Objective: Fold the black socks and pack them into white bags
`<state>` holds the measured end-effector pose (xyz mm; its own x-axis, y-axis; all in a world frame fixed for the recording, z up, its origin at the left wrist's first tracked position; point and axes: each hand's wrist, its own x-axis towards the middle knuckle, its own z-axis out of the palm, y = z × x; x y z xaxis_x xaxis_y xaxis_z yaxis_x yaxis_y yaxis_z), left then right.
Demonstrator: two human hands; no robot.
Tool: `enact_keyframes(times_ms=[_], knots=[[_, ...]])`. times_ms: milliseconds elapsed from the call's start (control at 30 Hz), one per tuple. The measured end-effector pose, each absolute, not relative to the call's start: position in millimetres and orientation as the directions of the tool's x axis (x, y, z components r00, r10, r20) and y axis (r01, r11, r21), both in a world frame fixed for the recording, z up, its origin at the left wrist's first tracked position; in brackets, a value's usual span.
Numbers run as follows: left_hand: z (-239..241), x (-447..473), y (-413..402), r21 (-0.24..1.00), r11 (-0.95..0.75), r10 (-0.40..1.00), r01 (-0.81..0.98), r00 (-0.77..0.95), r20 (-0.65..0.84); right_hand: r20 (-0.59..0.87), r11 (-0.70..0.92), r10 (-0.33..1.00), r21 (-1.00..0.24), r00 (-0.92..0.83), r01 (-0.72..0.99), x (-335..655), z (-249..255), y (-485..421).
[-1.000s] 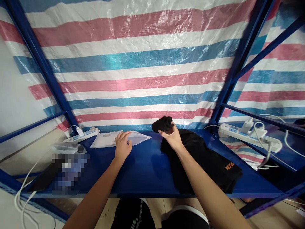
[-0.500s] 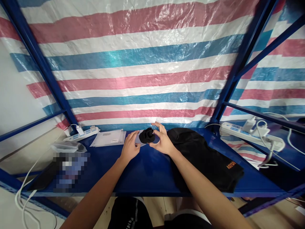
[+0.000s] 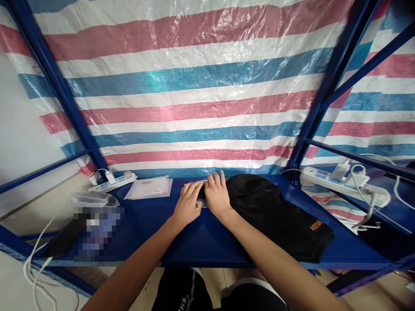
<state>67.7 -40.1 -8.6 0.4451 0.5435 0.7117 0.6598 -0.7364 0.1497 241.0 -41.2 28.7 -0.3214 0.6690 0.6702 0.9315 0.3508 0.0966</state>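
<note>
Both my hands lie side by side at the back middle of a blue metal shelf (image 3: 194,242). My left hand (image 3: 188,202) and my right hand (image 3: 216,195) press palm-down, fingers stretched flat, on a small rolled black cloth (image 3: 201,193) that lies on a clear plastic bag. Only a sliver of the black roll shows between them; the bag is mostly hidden. Just right of my right hand lies a pile of black garments (image 3: 275,211) with orange lettering.
A stack of clear bags with white paper (image 3: 149,187) lies left of my hands. A white power strip (image 3: 112,182) sits at the back left, another power strip (image 3: 343,183) with chargers and cables at right. A striped tarpaulin (image 3: 194,86) and blue frame posts close the back.
My right hand carried the rolled black cloth from above the garment pile leftward to the bag. My left hand drew the bag toward the middle. Both hands now press down flat on it.
</note>
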Motion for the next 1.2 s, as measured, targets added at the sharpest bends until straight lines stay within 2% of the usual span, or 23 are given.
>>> enact_keyframes(times_ms=[100,167,333,433,667,800,900,1000,1200], knots=[[-14.6,73.4,-40.9,0.135,-0.771,0.527,0.623,0.505,0.684,0.668,0.285,0.703,0.050,-0.245,0.957,229.6,22.8,-41.4],[-16.7,73.8,-37.8,0.184,-0.768,0.546,0.614,0.478,0.688,0.666,0.293,0.706,0.035,-0.241,0.955,231.1,18.8,-38.9],[-14.8,64.9,-27.1,0.355,-0.721,0.623,0.596,0.333,0.707,0.632,0.551,0.655,-0.024,-0.414,0.834,253.8,15.1,-35.6],[-14.5,62.0,-26.3,0.379,-0.730,0.628,0.569,0.340,0.700,0.610,0.608,0.655,-0.074,-0.446,0.791,259.7,18.5,-38.2],[-21.5,71.3,-31.2,0.288,-0.813,0.529,0.505,0.437,0.727,0.604,0.435,0.688,0.102,-0.403,0.894,230.9,14.7,-33.2],[-16.7,64.8,-31.7,0.290,-0.815,0.531,0.501,0.447,0.720,0.601,0.470,0.664,0.129,-0.446,0.873,227.9,9.2,-25.0],[-7.4,49.2,-32.8,0.304,-0.817,0.542,0.490,0.473,0.695,0.597,0.591,0.618,0.078,-0.512,0.803,243.0,10.6,-22.6],[-0.2,29.2,-32.4,0.334,-0.796,0.579,0.505,0.475,0.663,0.629,0.689,0.574,-0.024,-0.525,0.724,265.0,12.5,-20.6],[-0.7,6.2,-22.5,0.397,-0.766,0.626,0.506,0.445,0.640,0.721,0.711,0.576,-0.210,-0.385,0.671,288.2,13.4,-17.5]])
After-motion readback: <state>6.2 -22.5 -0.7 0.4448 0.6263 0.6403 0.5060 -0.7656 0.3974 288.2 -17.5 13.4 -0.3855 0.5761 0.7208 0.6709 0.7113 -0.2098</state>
